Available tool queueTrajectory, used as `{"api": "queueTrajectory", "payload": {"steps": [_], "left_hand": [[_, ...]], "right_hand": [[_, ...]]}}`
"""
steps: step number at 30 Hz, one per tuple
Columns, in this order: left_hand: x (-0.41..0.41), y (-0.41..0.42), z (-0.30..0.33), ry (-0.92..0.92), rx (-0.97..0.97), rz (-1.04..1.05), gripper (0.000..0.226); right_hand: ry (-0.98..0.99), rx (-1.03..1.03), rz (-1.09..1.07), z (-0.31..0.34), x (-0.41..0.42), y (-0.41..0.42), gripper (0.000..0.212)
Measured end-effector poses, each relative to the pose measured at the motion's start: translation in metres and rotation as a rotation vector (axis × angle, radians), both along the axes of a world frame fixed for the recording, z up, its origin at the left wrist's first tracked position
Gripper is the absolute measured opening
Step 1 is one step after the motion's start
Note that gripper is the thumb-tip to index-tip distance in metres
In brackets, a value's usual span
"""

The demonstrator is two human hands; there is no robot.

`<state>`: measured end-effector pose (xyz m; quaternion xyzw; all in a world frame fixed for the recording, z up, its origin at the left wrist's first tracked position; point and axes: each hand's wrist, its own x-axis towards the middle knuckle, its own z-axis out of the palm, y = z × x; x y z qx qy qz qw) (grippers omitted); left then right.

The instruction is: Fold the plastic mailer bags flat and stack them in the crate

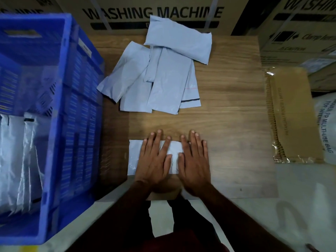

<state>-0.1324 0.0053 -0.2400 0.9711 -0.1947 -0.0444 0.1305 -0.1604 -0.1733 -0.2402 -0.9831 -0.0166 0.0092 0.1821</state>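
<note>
Both hands, left hand [154, 160] and right hand [193, 162], press straight, spread fingers on a folded white plastic mailer bag [133, 157]; light, slippery film, probably best pinched at its edges.

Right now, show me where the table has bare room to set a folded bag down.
Bare wood lies right of the right hand, toward the cardboard sheets, and between the hands and the loose mailer pile. Crowded: the pile, and the left beside the blue crate.

Behind the wooden table [227, 84], cardboard cartons [152, 13] marked "WASHING MACHINE"; at right, a plastic-wrapped cardboard bundle [292, 113] beside a white woven sack [325, 124].
</note>
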Motion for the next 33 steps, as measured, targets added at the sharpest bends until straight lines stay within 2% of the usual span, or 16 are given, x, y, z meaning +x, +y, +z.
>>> {"api": "queueTrajectory", "payload": {"steps": [3,6,11,15,20,26,28,31,33], "left_hand": [[0.002,0.002,0.000,-0.008,0.025,-0.001,0.061],[0.002,-0.001,0.007,0.015,0.020,0.015,0.061],[-0.006,0.040,0.010,0.025,0.031,0.174,0.067],[-0.006,0.055,-0.002,0.033,0.021,0.086,0.069],[-0.007,0.052,-0.007,-0.044,0.012,0.108,0.067],[-0.004,0.052,-0.003,0.015,0.071,0.081,0.069],[-0.008,0.059,0.003,-0.002,0.065,0.026,0.077],[-0.016,0.072,0.008,0.022,0.006,-0.221,0.090],[-0.015,0.075,0.006,0.039,0.023,-0.268,0.086]], "right_hand": [[0.041,-0.032,0.031,-0.003,0.003,0.002,0.061],[-0.002,0.002,0.009,0.000,0.002,0.005,0.060],[-0.051,0.020,0.158,0.005,0.004,0.033,0.060],[-0.004,-0.008,0.146,-0.007,0.006,0.042,0.063],[-0.002,-0.048,0.166,-0.008,0.007,0.042,0.063],[0.043,-0.047,0.190,-0.005,0.009,0.041,0.063],[0.059,-0.009,0.203,0.004,0.008,0.038,0.064],[0.042,0.043,0.275,0.014,-0.003,0.017,0.077],[0.034,0.028,0.354,0.018,-0.017,-0.002,0.089]]}}
